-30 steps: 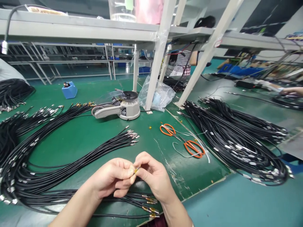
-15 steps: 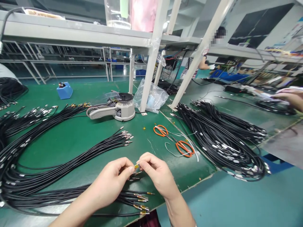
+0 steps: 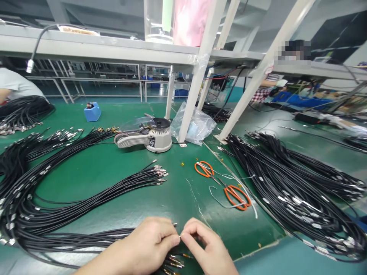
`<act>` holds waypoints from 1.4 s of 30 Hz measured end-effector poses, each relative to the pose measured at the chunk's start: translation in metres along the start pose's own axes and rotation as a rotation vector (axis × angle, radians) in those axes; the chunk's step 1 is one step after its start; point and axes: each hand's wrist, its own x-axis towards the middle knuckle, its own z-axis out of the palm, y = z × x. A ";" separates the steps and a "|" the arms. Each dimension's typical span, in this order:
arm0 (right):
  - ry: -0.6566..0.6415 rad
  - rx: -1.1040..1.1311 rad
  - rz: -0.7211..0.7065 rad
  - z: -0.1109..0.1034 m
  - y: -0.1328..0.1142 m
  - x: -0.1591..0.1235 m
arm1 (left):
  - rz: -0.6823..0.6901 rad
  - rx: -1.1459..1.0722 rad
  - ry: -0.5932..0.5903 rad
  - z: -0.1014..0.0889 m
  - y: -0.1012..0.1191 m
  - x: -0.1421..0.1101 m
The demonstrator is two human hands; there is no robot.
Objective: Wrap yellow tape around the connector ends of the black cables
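Note:
My left hand (image 3: 149,244) and my right hand (image 3: 206,246) meet at the bottom centre of the view, fingertips pinched together on the tip of a thin black cable (image 3: 175,226). Both hands are closed. Under them lie the gold-tipped ends of a cable bundle (image 3: 173,262) on the green mat (image 3: 114,168). A second fan of black cables with metal ends (image 3: 156,172) lies just beyond my hands.
A grey tape dispenser (image 3: 149,137) stands mid-table with orange scissors (image 3: 223,183) to its right. A large coil of black cables (image 3: 298,187) fills the right side, more cables lie on the left (image 3: 17,183). White shelf posts (image 3: 195,72) rise behind. Other people sit far left and far right.
My hands have dropped lower and closer to the mat, still pinched together. The camera has tilted up and shifted, so the hands now sit at the frame's bottom edge.

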 end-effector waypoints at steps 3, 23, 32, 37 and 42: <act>-0.006 -0.070 0.055 -0.007 0.007 0.003 | 0.031 0.232 0.153 -0.014 -0.024 0.006; 0.129 0.394 0.339 0.021 -0.083 0.262 | -0.166 0.701 0.423 -0.014 -0.099 0.054; 0.216 0.541 0.417 0.077 -0.100 0.304 | -0.244 0.586 0.445 -0.007 -0.097 0.052; 0.175 0.541 0.375 0.075 -0.118 0.292 | -0.253 0.496 0.334 -0.023 -0.087 0.050; 0.079 0.496 0.253 0.038 -0.108 0.220 | -0.246 0.431 0.271 -0.030 -0.084 0.048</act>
